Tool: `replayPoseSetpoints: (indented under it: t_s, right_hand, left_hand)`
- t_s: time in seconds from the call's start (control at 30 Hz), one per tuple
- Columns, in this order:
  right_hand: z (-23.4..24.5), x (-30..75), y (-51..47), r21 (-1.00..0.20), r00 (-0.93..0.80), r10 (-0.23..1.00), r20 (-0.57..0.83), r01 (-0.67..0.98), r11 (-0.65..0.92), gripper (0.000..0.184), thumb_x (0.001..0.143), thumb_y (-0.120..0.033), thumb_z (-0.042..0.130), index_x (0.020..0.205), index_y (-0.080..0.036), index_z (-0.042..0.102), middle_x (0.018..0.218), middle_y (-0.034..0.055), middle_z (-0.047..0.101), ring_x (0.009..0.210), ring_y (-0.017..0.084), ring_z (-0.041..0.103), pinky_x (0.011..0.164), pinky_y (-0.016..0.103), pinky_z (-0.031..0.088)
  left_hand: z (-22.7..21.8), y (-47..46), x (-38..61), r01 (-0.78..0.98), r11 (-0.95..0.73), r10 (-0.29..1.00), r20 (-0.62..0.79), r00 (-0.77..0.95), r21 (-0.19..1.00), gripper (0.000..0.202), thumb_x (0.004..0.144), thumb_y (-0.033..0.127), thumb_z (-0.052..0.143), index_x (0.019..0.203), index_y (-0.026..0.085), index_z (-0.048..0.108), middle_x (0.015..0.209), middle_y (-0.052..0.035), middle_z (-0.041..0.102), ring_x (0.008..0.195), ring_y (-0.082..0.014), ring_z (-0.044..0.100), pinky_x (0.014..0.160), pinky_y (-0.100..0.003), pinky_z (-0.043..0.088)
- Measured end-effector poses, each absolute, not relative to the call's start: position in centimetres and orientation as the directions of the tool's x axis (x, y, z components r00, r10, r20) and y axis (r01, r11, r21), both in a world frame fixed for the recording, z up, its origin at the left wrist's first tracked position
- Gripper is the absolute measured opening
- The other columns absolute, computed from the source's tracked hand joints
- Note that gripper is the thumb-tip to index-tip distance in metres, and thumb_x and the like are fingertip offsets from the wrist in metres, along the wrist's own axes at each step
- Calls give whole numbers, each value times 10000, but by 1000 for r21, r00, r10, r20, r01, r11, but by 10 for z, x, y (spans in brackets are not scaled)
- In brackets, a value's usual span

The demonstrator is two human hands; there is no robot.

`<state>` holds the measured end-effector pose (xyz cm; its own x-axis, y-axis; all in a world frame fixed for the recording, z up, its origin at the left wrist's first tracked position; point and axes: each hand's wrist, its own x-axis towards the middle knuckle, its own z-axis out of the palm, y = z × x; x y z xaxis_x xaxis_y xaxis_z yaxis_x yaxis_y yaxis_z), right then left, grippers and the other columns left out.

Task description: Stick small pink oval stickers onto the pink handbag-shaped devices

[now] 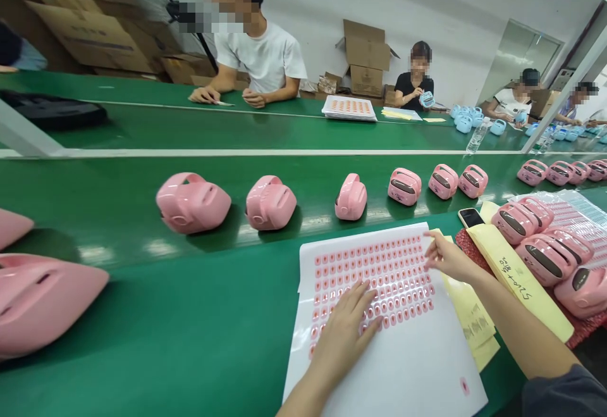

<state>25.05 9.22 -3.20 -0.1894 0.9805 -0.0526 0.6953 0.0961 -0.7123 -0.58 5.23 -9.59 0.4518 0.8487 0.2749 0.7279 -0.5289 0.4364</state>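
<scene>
A white sheet of small pink-and-red stickers (403, 354) lies on the green bench in front of me. My left hand (344, 325) rests flat on it with the fingers spread, covering part of the lower sticker rows. At the sheet's upper right edge is my right hand (448, 257), its index finger stretched out and its fingertips apart beside the end of the sticker rows. I see nothing held in it. A single sticker (465, 386) sits apart near the sheet's lower right corner. Yellow papers (467, 312) lie partly under the sheet's right side.
Pink handled plastic cases (270, 203) stand in a line on the green belt (317, 170). More pink cases (547, 257) crowd a red mat at right, beside a yellow marked strip (521, 281) and a phone (470, 217). Across the belt, people sit working, some with blue cases (463, 124).
</scene>
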Motion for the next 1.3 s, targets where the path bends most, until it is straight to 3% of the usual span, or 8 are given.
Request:
replayPoseSetpoints:
  t_s: [0.13,0.37,0.7,0.77,0.9,1.03,1.2,1.3]
  right_hand:
    - [-34,259,53,-767,-273,894,-355,632,-112,644,648,7,577,1230,-225,428,837,-33,514,644,102,630,616,227,477]
    - [-45,254,55,-728,-206,910,-359,673,-134,649,656,52,515,1237,-223,424,834,-38,471,585,77,593,615,229,466]
    - [-43,247,48,-540,-276,942,-193,831,133,601,693,61,456,1249,-168,459,951,58,526,719,125,576,727,296,505]
    - [-57,248,41,-502,-293,952,-84,838,214,542,721,52,436,1224,-149,474,975,77,530,678,117,585,699,296,526]
    - [-90,252,23,-302,-379,872,311,830,469,448,791,12,393,1202,-145,480,934,89,581,751,172,629,676,320,558]
    - [-111,257,6,-192,-384,787,483,830,523,506,857,-32,317,1341,-178,330,1055,110,623,958,212,628,801,357,556]
    - [-117,257,-3,22,-478,757,445,851,525,741,778,61,235,1440,-113,-49,1235,145,582,1097,202,585,880,340,528]
    - [-113,254,-4,156,-587,765,267,809,566,808,712,65,310,1434,-64,-28,1325,205,480,1196,253,503,889,387,511]
  left_hand:
    - [-100,53,-6,725,-524,852,285,439,447,339,835,338,467,1123,204,585,1254,-106,585,1183,-294,500,936,-480,452]
    - [-104,54,-5,714,-542,840,316,441,444,330,837,358,462,1113,220,579,1256,-100,585,1181,-289,503,935,-482,451]
    - [-101,53,-6,718,-527,850,284,444,454,330,833,341,460,1111,212,581,1272,-109,570,1194,-304,487,936,-500,445]
    - [-102,53,-6,713,-529,849,287,444,459,330,835,348,458,1112,217,581,1273,-104,570,1194,-301,487,939,-496,444]
    - [-102,53,-7,704,-530,848,295,440,473,335,838,368,458,1119,231,579,1275,-86,572,1194,-290,490,946,-479,443]
    - [-98,54,-6,719,-516,856,244,456,465,355,840,364,450,1135,214,578,1301,-105,549,1212,-301,468,961,-489,423]
    - [-92,48,-5,744,-483,869,150,471,461,386,834,325,450,1178,187,559,1346,-131,500,1253,-299,417,1000,-484,375]
    - [-85,44,-14,741,-481,858,80,507,468,454,774,291,532,1220,208,531,1398,-129,434,1287,-316,360,1016,-500,339]
